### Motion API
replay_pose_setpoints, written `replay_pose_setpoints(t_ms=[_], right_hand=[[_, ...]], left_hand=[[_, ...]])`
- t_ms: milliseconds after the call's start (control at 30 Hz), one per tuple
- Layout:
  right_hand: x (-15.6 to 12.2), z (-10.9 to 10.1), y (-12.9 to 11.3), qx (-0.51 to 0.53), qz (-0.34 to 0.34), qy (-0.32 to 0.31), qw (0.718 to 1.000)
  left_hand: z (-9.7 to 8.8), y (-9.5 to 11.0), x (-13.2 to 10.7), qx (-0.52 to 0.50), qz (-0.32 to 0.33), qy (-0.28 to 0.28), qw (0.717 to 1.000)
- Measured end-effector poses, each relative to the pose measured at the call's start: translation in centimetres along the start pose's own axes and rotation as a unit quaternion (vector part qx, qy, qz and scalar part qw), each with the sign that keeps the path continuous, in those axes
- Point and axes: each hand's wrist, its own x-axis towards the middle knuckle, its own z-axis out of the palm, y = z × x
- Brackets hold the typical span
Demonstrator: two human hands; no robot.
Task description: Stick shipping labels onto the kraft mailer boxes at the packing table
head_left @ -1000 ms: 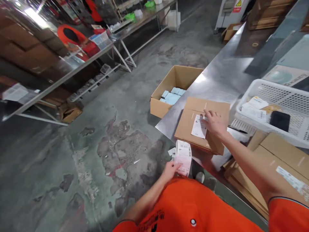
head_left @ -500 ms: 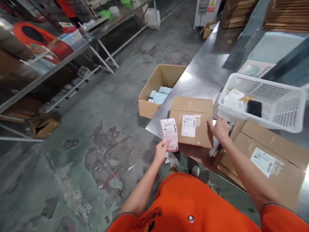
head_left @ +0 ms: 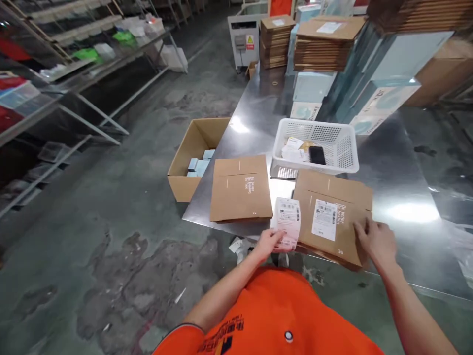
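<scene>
**Box at the edge, labels loose**

Pinching a label strip [head_left: 288, 224] between the fingers of the left hand [head_left: 271, 242], just beside the labelled box [head_left: 332, 217]. Laying the right hand [head_left: 377, 242] on that box's near corner, right at the edge of the desk [head_left: 399, 162]; cannot tell whether gripping or only touching. Might push the box off to the floor [head_left: 111, 207] with a careless shove. Might also stick the dangling strip in a wrong place, or crease it.

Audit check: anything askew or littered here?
White paper scraps litter the concrete floor below the edge of the steel table. The labelled flat brown carton at the right hand sits skewed to that edge.
</scene>
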Motion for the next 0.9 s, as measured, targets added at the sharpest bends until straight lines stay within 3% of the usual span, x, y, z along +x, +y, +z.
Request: replay_pose_setpoints(t_ms=[67, 100, 133, 200, 267, 333, 400, 467, 533, 633, 800, 900], right_hand=[[0.0, -0.2, -2.4, 0.063, -0.043, 0.017, 0.997], [0.3, -0.4, -4.5, 0.133, -0.074, -0.004, 0.988], [0.7, -0.5, -7.0, 0.220, -0.114, -0.050, 0.967], [1.4, -0.8, -12.2, 0.364, -0.183, -0.190, 0.893], [1.4, -0.8, -16.7, 0.425, -0.222, -0.316, 0.819], [0.5, -0.3, -20.0, 0.437, -0.235, -0.389, 0.776], [-1.1, 0.6, -22.3, 0.442, -0.245, -0.416, 0.756], [-2.8, 1.8, -23.8, 0.432, -0.274, -0.408, 0.756], [-3.8, 3.1, -25.1, 0.407, -0.319, -0.365, 0.774], [-3.0, 5.5, -27.4, 0.354, -0.387, -0.297, 0.798], [3.2, 9.5, -33.5, 0.197, -0.421, -0.171, 0.869], [6.0, 11.2, -36.5, 0.119, -0.418, -0.151, 0.888]], left_hand=[[-0.2, -0.3, -0.3, 0.032, 0.027, -0.001, 0.999], [-0.6, -0.4, -0.7, 0.052, 0.042, -0.007, 0.998], [-1.0, -0.5, -1.3, 0.072, 0.055, -0.014, 0.996], [-2.0, -0.4, -2.8, 0.107, 0.067, -0.020, 0.992], [-2.8, 0.1, -4.4, 0.116, 0.089, -0.008, 0.989], [-3.5, 1.1, -5.5, 0.089, 0.150, 0.031, 0.984], [-4.2, 2.6, -6.1, 0.055, 0.229, 0.093, 0.967], [-5.1, 4.0, -5.8, 0.047, 0.257, 0.161, 0.952], [-6.1, 4.9, -4.8, 0.062, 0.246, 0.217, 0.943], [-8.3, 4.7, -3.0, 0.068, 0.217, 0.268, 0.936], [-12.1, 0.7, -1.6, 0.005, 0.146, 0.242, 0.959], [-14.0, -3.1, -2.5, 0.009, 0.085, 0.230, 0.969]])
